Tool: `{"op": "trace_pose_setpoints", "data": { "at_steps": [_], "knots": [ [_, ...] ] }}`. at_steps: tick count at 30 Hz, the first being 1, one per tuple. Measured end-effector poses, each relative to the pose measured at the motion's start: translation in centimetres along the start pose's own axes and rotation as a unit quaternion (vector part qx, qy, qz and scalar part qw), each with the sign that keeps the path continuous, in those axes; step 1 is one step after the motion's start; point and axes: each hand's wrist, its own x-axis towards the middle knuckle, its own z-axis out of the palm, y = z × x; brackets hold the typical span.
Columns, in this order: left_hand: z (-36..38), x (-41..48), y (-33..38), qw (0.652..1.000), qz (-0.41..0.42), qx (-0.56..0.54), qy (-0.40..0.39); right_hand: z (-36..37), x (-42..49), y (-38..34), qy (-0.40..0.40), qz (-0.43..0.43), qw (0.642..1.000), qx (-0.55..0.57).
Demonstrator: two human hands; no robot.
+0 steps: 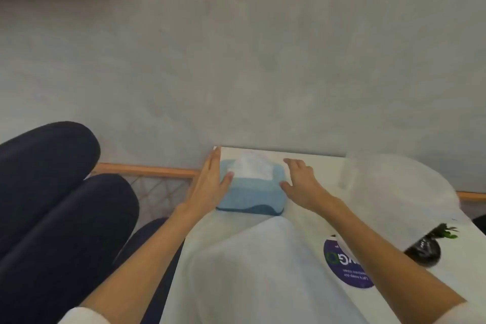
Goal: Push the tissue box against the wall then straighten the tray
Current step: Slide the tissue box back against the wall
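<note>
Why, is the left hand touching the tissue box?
Touching. The head view shows the left hand flat against the tissue box's left side, thumb on its top.

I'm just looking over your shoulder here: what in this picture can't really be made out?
All in the head view:
- Gap between tissue box and wall: blurred, so contact is unclear.
- Tray: pale and smeared by motion; its lower part is cut off by the bottom edge.
- Round purple sticker: partly covered by the right forearm, small print unreadable.
- Dark pot with a plant: blurred.
</note>
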Motion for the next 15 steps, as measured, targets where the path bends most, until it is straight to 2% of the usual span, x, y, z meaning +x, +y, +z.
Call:
{"op": "trace_pose_setpoints", "data": {
  "at_steps": [2,4,6,8,10,15],
  "knots": [
    [0.6,0.7,-1.4,0.998,-0.018,-0.065,-0.020,1.3,1.0,0.2,-0.018,0.053,0.998,0.039],
    [1.2,0.9,-2.1,0.984,-0.084,-0.147,-0.047,2.6,1.7,0.6,-0.036,0.115,0.986,0.112],
    [1.7,1.2,-2.1,0.951,-0.184,-0.243,-0.055,3.8,2.7,1.0,-0.042,0.192,0.954,0.227],
    [2.1,1.6,-2.3,0.924,-0.243,-0.284,-0.076,4.8,3.6,1.3,-0.040,0.249,0.914,0.319],
    [2.9,1.9,-3.0,0.922,-0.244,-0.287,-0.087,5.6,4.5,1.7,-0.036,0.272,0.890,0.363],
    [3.4,3.5,-4.1,0.923,-0.225,-0.303,-0.077,6.2,6.7,1.6,-0.010,0.275,0.888,0.369]
  ]
}}
